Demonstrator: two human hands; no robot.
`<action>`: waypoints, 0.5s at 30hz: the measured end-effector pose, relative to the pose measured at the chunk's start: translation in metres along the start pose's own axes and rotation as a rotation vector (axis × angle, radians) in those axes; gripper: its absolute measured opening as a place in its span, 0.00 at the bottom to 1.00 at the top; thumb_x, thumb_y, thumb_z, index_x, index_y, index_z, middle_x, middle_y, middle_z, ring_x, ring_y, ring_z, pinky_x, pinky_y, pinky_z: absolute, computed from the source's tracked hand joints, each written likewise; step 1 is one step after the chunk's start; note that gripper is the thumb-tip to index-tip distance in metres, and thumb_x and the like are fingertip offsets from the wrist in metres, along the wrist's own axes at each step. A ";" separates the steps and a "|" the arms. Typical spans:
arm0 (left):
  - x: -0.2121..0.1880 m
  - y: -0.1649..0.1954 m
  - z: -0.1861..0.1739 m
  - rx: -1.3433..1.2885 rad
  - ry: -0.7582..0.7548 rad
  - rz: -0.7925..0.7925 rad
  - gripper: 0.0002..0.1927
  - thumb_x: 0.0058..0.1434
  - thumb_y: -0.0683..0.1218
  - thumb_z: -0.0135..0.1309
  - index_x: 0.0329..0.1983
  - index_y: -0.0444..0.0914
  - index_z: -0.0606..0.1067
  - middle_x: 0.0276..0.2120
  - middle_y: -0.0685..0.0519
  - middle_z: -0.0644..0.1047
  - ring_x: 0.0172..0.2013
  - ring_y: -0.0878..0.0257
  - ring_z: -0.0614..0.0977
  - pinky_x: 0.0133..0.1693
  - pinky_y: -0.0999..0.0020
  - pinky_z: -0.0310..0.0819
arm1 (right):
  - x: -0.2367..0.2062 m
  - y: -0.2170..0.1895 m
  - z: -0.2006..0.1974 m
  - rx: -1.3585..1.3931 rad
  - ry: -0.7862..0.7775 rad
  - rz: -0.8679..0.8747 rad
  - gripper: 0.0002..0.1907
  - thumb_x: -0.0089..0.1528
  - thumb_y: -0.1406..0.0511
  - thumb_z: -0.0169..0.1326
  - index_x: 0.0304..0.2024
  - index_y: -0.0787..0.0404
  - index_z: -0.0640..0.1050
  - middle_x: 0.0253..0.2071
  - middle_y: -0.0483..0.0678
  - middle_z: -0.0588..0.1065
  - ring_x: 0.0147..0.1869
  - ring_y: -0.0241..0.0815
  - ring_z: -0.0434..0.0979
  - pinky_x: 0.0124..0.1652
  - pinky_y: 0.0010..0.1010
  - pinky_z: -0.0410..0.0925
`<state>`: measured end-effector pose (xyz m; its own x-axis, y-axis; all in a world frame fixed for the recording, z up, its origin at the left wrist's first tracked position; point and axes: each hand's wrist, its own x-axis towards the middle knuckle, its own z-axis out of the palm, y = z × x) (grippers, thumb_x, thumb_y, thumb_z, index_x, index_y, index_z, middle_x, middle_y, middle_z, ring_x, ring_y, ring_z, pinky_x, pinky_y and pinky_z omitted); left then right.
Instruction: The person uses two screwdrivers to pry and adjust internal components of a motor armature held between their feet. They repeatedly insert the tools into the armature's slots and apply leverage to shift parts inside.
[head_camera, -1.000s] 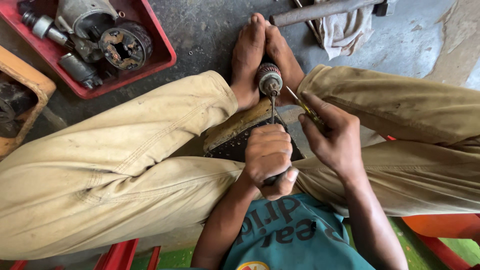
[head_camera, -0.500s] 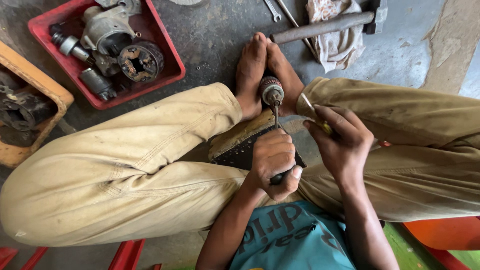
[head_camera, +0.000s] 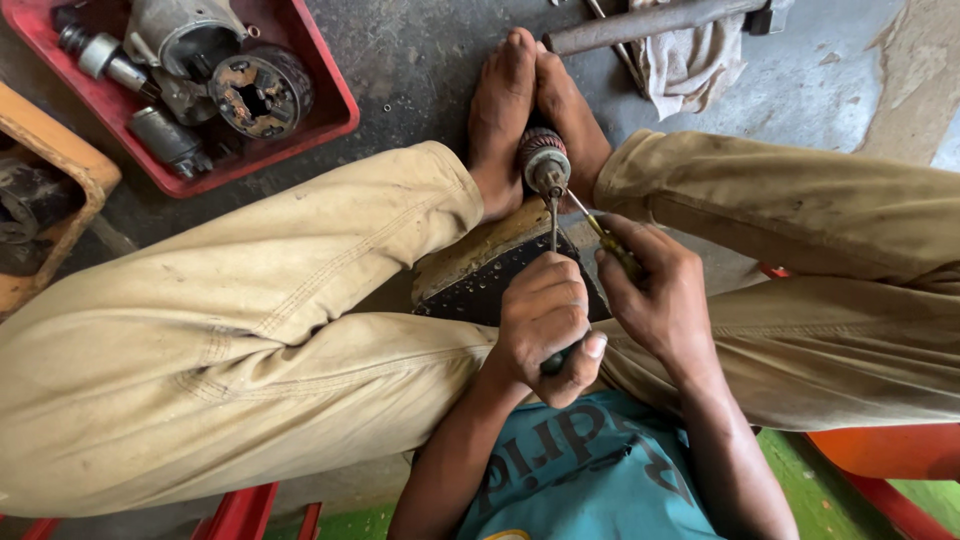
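The person sat on the concrete floor (head_camera: 420, 60) with both knees spread wide and the bare feet (head_camera: 520, 110) pressed together, pinching a small motor rotor (head_camera: 541, 158) upright between the soles. The rotor's copper-coloured winding showed at its top, and a thin shaft end pointed back toward the body.

The left hand (head_camera: 545, 320) was curled into a tight fist, knuckles up, wrist bent slightly inward; its grip was fully closed around the dark handle of a screwdriver (head_camera: 554, 225), whose thin metal shank ran straight up to the rotor's near end and touched it. The thumb lay pressed against the handle's lower end.

The right hand (head_camera: 660, 300) sat just beside the left, fingers folded and thumb on top, its grip closed on the yellow handle of a second tool (head_camera: 600, 232). That tool's slim blade angled up and left, meeting the rotor close to the first shank.

Beneath the hands lay a dark block (head_camera: 480, 265) with a worn, pale edge, resting between the thighs.

Well apart at the upper left stood a red tray (head_camera: 335, 110) holding greasy motor parts. A metal pipe (head_camera: 640, 22) and a dirty rag (head_camera: 685, 65) lay beyond the feet.
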<state>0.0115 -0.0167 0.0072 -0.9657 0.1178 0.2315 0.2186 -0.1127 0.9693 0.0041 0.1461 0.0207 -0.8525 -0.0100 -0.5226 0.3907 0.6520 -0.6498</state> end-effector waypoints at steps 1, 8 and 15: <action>0.001 0.000 0.000 0.000 0.005 -0.002 0.12 0.56 0.42 0.50 0.21 0.35 0.62 0.22 0.46 0.64 0.27 0.48 0.69 0.37 0.54 0.68 | 0.000 0.000 0.002 0.018 0.001 0.001 0.18 0.62 0.70 0.57 0.55 0.69 0.78 0.41 0.58 0.78 0.39 0.42 0.79 0.40 0.31 0.70; 0.003 0.000 0.009 -0.020 0.029 -0.001 0.13 0.54 0.41 0.51 0.19 0.36 0.61 0.21 0.47 0.64 0.26 0.49 0.68 0.37 0.54 0.67 | -0.006 -0.010 0.008 -0.010 -0.031 0.221 0.18 0.64 0.65 0.56 0.56 0.65 0.78 0.38 0.60 0.79 0.34 0.45 0.81 0.37 0.33 0.71; 0.004 0.001 0.017 0.001 0.030 0.000 0.15 0.58 0.42 0.52 0.19 0.36 0.62 0.22 0.48 0.65 0.26 0.51 0.68 0.36 0.55 0.64 | -0.013 -0.015 0.006 -0.076 -0.051 0.130 0.23 0.64 0.67 0.54 0.62 0.63 0.76 0.34 0.61 0.76 0.33 0.53 0.77 0.35 0.39 0.69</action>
<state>0.0104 0.0004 0.0107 -0.9694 0.0883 0.2291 0.2188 -0.1121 0.9693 0.0119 0.1322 0.0338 -0.7769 0.0413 -0.6283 0.4680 0.7055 -0.5323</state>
